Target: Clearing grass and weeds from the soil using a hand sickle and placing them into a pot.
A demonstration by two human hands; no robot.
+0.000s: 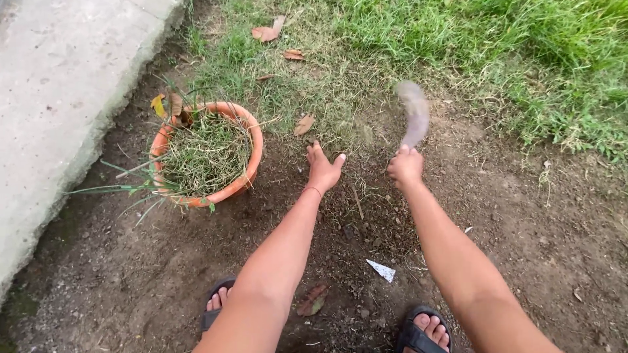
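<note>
Ahead of both hands lies the grass edge (340, 98), just beyond the fingertips. Nearer to it, the left hand (322, 168) rests spread, palm down, on the soil. Beside it, the right hand (405, 167) is fisted around a curved blade (415, 114), blurred, its long axis rising away from the knuckles. Left of the left hand, well apart, an orange pot (254, 140) holds cut grass (206, 153).

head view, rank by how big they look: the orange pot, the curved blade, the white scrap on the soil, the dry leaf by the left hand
1. orange pot
2. curved blade, motion-blurred, so its outline is rough
3. white scrap and dry leaf: look alike; the scrap lies nearer the camera, so unranked
</note>
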